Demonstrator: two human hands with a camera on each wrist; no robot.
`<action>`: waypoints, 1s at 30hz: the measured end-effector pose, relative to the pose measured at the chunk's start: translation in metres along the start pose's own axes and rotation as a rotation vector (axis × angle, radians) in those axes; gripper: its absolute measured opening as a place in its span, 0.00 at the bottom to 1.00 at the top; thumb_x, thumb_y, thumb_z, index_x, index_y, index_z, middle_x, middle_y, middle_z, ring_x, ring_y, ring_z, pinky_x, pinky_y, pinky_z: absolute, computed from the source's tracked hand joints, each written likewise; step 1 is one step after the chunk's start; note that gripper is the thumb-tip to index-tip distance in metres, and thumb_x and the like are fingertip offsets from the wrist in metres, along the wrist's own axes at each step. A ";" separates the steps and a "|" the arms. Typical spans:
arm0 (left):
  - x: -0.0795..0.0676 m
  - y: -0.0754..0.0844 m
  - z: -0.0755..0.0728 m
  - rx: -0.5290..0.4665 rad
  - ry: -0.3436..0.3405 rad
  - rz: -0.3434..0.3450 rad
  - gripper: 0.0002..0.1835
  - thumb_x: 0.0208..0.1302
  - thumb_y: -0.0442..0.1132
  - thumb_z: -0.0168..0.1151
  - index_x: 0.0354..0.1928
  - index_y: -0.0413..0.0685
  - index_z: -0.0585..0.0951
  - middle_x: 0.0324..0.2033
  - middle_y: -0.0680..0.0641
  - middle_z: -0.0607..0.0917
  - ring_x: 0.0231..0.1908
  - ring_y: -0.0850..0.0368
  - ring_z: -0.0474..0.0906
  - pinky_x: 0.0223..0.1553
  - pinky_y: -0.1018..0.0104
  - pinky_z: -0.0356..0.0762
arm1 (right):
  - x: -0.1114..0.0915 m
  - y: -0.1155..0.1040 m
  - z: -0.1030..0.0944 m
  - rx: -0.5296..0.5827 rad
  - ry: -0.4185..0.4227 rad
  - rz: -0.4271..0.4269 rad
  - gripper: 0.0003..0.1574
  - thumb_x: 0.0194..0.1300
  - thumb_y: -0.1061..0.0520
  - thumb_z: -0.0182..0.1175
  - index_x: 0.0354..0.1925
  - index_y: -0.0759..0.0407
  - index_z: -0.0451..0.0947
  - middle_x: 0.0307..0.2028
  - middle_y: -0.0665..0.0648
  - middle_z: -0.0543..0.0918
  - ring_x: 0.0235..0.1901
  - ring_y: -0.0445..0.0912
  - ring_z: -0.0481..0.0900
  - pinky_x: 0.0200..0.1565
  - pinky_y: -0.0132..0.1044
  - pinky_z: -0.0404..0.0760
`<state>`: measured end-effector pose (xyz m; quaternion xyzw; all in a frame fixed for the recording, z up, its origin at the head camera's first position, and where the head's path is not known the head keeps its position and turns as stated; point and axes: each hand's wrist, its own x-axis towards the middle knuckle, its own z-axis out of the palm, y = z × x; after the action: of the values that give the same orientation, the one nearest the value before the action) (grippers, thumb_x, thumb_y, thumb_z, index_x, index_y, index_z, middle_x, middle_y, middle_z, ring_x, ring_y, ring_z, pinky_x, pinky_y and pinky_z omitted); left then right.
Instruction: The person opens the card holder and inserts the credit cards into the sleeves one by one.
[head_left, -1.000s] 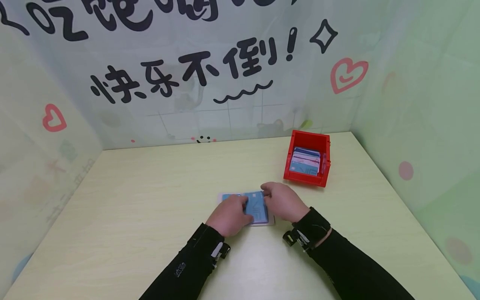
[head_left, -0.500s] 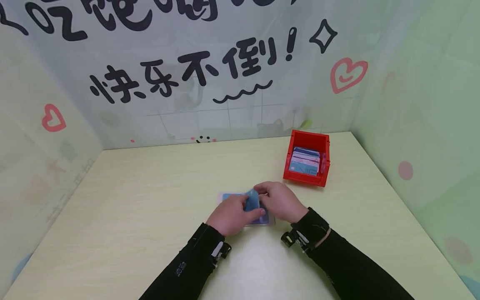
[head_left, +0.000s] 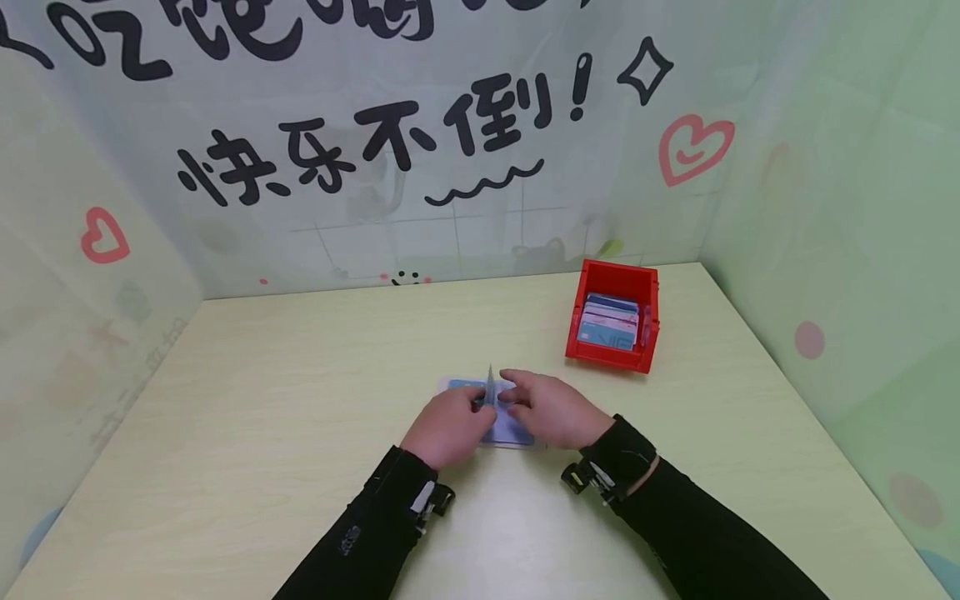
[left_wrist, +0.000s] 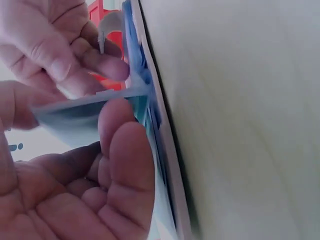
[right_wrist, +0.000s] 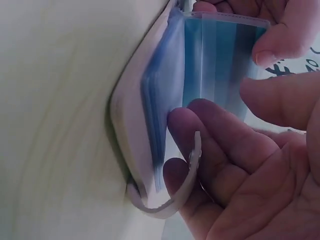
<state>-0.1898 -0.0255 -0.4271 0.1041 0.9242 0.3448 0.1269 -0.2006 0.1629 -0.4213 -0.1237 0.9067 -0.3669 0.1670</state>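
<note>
A card holder [right_wrist: 135, 105] with clear plastic pockets lies open on the table, its pale cover underneath. One pocket page [right_wrist: 215, 60], with a blue card in it, stands up from the middle. My left hand [head_left: 450, 429] pinches this page by its edge, thumb on one side and fingers on the other, as the left wrist view shows. Just to the right, my right hand [head_left: 555, 408] has its fingers spread, fingertips close to the raised page and over the lower pages [head_left: 512, 433]. A pale strap [right_wrist: 185, 192] with a snap curves up by its fingers.
Behind the right hand stands a red box [head_left: 609, 358] with several cards [head_left: 609, 321] in it. The wooden tabletop [head_left: 262, 417] is bounded by printed cloth walls [head_left: 360, 242] at the back and sides.
The blue pocket page lay flat on the right side, was lifted and bent, and now stands upright in the left hand. The right hand has shifted slightly left and come off the page.
</note>
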 end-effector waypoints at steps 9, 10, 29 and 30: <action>0.000 -0.010 -0.005 0.021 0.041 0.022 0.10 0.76 0.39 0.52 0.41 0.43 0.82 0.27 0.48 0.79 0.24 0.54 0.73 0.26 0.63 0.69 | 0.001 0.001 0.002 -0.097 -0.028 -0.030 0.33 0.75 0.57 0.64 0.75 0.56 0.72 0.61 0.53 0.88 0.64 0.50 0.83 0.68 0.50 0.79; -0.001 -0.010 -0.006 0.022 0.049 0.020 0.10 0.76 0.39 0.53 0.45 0.42 0.82 0.30 0.47 0.81 0.27 0.53 0.75 0.29 0.62 0.71 | 0.001 0.002 0.002 -0.102 -0.031 -0.033 0.33 0.75 0.57 0.64 0.75 0.56 0.72 0.60 0.53 0.88 0.64 0.51 0.83 0.68 0.50 0.78; -0.008 -0.030 -0.022 0.131 0.091 -0.054 0.26 0.75 0.41 0.59 0.73 0.52 0.77 0.21 0.52 0.71 0.24 0.56 0.70 0.29 0.64 0.66 | -0.001 0.001 0.000 -0.141 -0.075 -0.032 0.34 0.75 0.55 0.64 0.76 0.55 0.71 0.63 0.51 0.86 0.69 0.52 0.78 0.71 0.52 0.76; -0.008 -0.031 -0.022 0.146 0.090 -0.056 0.26 0.75 0.41 0.60 0.73 0.52 0.77 0.22 0.52 0.72 0.25 0.55 0.71 0.31 0.63 0.68 | -0.001 0.001 0.000 -0.143 -0.075 -0.030 0.34 0.75 0.55 0.64 0.76 0.55 0.71 0.63 0.51 0.86 0.69 0.52 0.78 0.71 0.52 0.76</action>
<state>-0.1925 -0.0642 -0.4299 0.0718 0.9542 0.2773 0.0868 -0.1998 0.1642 -0.4213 -0.1627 0.9218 -0.2987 0.1860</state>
